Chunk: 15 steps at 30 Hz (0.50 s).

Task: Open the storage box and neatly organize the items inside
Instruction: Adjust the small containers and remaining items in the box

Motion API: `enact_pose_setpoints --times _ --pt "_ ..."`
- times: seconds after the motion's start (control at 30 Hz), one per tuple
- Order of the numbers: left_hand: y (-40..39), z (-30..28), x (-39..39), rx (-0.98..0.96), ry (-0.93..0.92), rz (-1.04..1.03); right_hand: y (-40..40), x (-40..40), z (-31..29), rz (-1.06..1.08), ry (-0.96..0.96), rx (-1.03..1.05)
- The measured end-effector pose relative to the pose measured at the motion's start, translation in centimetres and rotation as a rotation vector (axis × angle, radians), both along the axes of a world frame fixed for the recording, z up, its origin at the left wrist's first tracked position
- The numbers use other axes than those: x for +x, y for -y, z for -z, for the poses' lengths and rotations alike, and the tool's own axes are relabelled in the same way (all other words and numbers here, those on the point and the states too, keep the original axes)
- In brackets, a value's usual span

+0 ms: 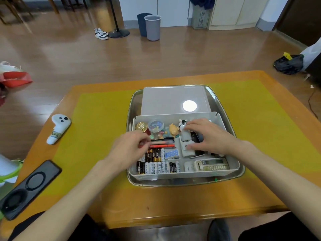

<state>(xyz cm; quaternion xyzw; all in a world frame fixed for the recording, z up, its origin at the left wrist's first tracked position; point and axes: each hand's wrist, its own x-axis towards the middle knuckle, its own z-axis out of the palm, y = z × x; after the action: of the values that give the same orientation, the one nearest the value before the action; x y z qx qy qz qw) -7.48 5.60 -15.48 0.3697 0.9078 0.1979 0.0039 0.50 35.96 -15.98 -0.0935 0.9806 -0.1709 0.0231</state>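
On the yellow mat [97, 122] at frame centre we see the open storage box [184, 173] in a metal tray [225, 108]. Our left hand [128, 148] pinches a black pen [163, 140]; our right hand [206, 134] rests with spread fingers on a white device [186, 150].

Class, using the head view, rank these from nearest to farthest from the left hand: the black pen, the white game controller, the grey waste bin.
From the left hand:
1. Black pen, at its fingertips, inside the box.
2. White game controller, on the table, left.
3. Grey waste bin, on the floor, far back.
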Motion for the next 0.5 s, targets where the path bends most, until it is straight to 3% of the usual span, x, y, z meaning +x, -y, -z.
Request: enact_pose_setpoints --times 0.2,0.33,0.5 --pt "2.0 -1.7 -3.2 0.276 0.016 -0.244 -1.6 -0.9 -0.8 0.318 -0.266 -0.215" --pt "0.8 -2.3 -7.0 0.279 0.201 -0.344 -3.1 -2.7 -2.3 0.453 -0.190 -0.241" --pt "-2.1 -2.8 -7.4 0.085 0.110 -0.059 -2.5 -3.2 -3.2 0.380 -0.235 -0.205"
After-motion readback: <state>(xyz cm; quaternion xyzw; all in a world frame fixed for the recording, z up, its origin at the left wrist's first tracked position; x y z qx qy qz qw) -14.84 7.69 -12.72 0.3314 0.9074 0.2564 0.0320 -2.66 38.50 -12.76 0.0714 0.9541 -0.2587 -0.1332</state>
